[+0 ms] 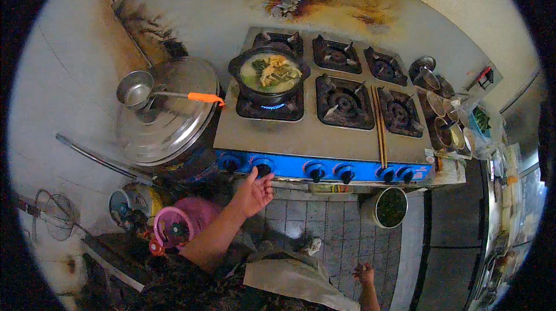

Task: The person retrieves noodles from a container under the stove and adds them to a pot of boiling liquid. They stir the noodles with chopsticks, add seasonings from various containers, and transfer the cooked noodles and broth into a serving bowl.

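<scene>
At the stove's blue front panel, my left hand is closed on a black stove knob, thumb on one side and fingertips on the other. Above that knob, a black pot stands on the front left burner, with a blue flame under it. Pale broth with leafy greens and yellowish strips fills the pot. Low on the right, my right hand hangs beside my apron, fingers loosely apart and holding nothing that I can see.
Left of the stove, a metal ladle with an orange handle end rests on a large lidded pot. Chopsticks lie across the stovetop. Below are a pink basin and a bucket of greens. Bowls crowd the right side.
</scene>
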The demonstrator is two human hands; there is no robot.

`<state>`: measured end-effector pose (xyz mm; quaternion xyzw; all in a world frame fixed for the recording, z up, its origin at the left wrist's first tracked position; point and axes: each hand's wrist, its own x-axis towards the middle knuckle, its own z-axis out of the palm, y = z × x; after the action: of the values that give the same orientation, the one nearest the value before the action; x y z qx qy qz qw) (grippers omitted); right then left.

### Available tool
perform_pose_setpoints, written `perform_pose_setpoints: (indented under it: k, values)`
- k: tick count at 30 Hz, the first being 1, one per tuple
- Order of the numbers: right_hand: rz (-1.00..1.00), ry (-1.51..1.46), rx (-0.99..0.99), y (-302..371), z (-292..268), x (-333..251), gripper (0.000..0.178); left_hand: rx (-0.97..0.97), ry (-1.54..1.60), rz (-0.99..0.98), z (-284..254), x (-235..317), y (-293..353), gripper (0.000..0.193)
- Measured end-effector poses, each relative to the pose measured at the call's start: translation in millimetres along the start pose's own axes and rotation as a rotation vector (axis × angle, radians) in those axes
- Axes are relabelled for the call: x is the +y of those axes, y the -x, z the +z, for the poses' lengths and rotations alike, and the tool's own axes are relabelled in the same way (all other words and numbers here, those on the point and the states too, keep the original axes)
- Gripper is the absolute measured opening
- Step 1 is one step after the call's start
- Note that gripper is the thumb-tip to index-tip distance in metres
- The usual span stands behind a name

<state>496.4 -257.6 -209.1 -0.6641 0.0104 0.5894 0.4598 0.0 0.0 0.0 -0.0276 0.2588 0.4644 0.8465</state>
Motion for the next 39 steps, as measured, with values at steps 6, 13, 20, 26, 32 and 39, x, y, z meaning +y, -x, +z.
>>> perform_pose_setpoints:
  k: [6, 13, 20, 26, 32, 39]
  values:
    - [-0.057, 0.202, 0.095, 40, 24, -26, 0.025, -0.071, 0.158, 0.024, 6, -9, -13, 0.036]
    - [0.107, -0.127, 0.003, 19, 14, -20, 0.005, 0.001, 0.116, 0.067, 6, -6, -8, 0.033]
    - [-0.051, 0.005, -0.009, 15, 28, -21, 0.008, 0.094, 0.044, 0.151, 7, -9, -8, 0.034]
    - [-0.040, -0.004, -0.047, 8, 15, -24, 0.020, 0.082, 0.058, 0.125, 7, -18, -12, 0.036]
    - [0.244, -0.551, -0.165, -18, 6, -45, 0.018, 0.129, -0.322, 0.048, -17, -40, 0, 0.037]
    - [-0.132, -0.162, -0.338, -104, -1, -41, 0.008, 0.440, -1.406, 0.004, -71, -74, -34, 0.029]
